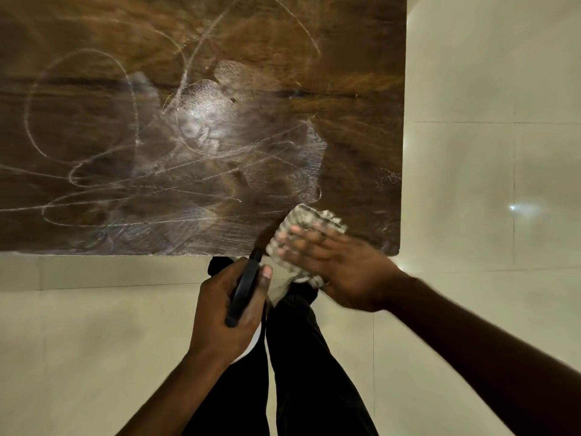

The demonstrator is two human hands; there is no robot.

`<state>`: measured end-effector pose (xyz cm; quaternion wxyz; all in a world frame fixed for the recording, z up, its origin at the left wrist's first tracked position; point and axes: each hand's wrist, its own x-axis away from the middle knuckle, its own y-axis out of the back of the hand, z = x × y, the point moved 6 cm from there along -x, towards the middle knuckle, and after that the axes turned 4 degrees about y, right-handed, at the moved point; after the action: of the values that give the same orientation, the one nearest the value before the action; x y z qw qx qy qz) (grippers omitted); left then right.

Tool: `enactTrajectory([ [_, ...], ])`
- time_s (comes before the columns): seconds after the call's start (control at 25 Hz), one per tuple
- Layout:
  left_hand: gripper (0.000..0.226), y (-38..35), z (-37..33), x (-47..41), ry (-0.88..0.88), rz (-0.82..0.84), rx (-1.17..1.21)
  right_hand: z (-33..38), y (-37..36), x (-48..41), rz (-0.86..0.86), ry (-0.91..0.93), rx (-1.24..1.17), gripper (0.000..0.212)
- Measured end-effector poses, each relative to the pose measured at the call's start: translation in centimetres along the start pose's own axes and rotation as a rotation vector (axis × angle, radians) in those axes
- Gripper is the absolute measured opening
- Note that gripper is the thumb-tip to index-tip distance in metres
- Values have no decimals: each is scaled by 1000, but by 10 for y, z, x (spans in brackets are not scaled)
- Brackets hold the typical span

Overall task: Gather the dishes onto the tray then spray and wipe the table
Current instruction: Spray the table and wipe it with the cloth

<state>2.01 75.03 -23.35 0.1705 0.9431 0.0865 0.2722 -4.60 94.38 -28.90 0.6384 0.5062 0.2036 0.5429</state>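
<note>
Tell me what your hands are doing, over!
Right hand flat on checked cloth, near table corner. Left hand gripping black spray bottle. Tabletop streaked wet, nothing blocking.

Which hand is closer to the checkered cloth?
Right. The right hand presses flat on the checkered cloth at the wooden table's near edge. The left hand is just beside it, off the table, gripping a black spray bottle.

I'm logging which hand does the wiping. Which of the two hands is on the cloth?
The right hand, spread flat on the checked cloth at the table edge; the left hand grips a black spray bottle instead.
</note>
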Motion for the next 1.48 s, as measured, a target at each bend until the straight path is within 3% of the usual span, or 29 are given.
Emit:
enactTrajectory([
  [0.08, 37, 7, -1, -4, 2, -4, 4, -38, 17, 20, -98, -156, -6, 79],
  [0.16, 45, 14, -1, -8, 4, -17, 5, -59, 32, 29, -296, -452, -109, 75],
  [0.24, 48, 19, 0, -11, 10, -17, 5, -49, 30, 12, -453, -782, -217, 76],
  [0.32, 45, 23, 0, -14, 11, -13, 7, -17, 23, -23, -474, -875, -271, 77],
  [0.36, 44, 25, -1, -16, 11, -16, 11, 3, 18, -42, -414, -782, -261, 78],
  [0.48, 40, 35, -2, -25, 43, -16, 67, 41, 3, -58, -102, -179, -74, 82],
  [0.56, 39, 38, -4, -29, 52, 27, 97, 18, 5, -38, -3, -32, 32, 87],
  [0.64, 45, 43, -5, -31, 65, 57, 84, -19, 17, -18, -110, -254, 8, 85],
  [0.72, 42, 46, -7, -36, 82, 73, 91, -47, 33, -5, -346, -623, -98, 76],
  [0.8, 42, 48, -10, -41, 65, 89, 71, -49, 37, -18, -570, -959, -226, 74],
  [0.84, 44, 48, -12, -44, 47, 92, 53, -41, 37, -34, -621, -1042, -259, 75],
  [0.92, 45, 50, -13, -50, 37, 80, 30, -13, 33, -75, -551, -955, -262, 76],
  [1.08, 22, 56, -16, -57, 33, 141, 90, 42, 20, -108, -163, -159, -35, 72],
  [1.16, 22, 61, -18, -58, 14, 176, 106, 14, 25, -87, -38, -5, 61, 80],
  [1.24, 28, 67, -18, -60, 11, 189, 96, -39, 43, -64, -136, -259, 2, 80],
  [1.4, 31, 73, -19, -64, 17, 220, 96, -98, 69, -57, -547, -977, -180, 73],
  [1.48, 31, 75, -26, -69, 38, 200, 149, -75, 73, -102, -575, -1044, -214, 77],
])
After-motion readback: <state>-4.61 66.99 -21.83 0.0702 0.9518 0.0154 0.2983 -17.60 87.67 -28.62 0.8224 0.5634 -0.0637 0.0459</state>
